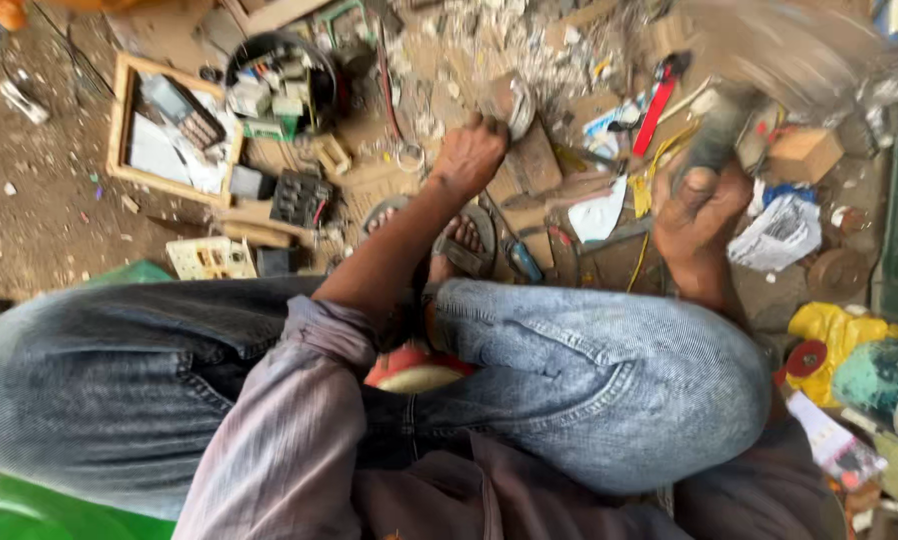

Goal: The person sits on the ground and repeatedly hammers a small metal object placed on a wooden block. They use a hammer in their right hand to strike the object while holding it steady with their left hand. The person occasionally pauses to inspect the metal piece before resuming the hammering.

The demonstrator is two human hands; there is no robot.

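I sit on the ground with my knees bent, in blue jeans. My left hand (469, 155) reaches forward and pinches a small grey metal piece (516, 104) against a brown block (532, 160). My right hand (702, 205) is shut around the dark handle of a tool (717, 135). The tool's upper end (769, 45) is a blur above the hand, so its kind is unclear. My foot in a sandal (459, 242) rests just below the left hand.
A wooden tray (121, 120) with a calculator and papers lies at the left. Beside it is a black bowl (244, 55) of small parts. Scrap and rubble cover the ground ahead, with a red tool (655, 105), a cardboard box (805, 155) and yellow cloth (837, 330) at the right.
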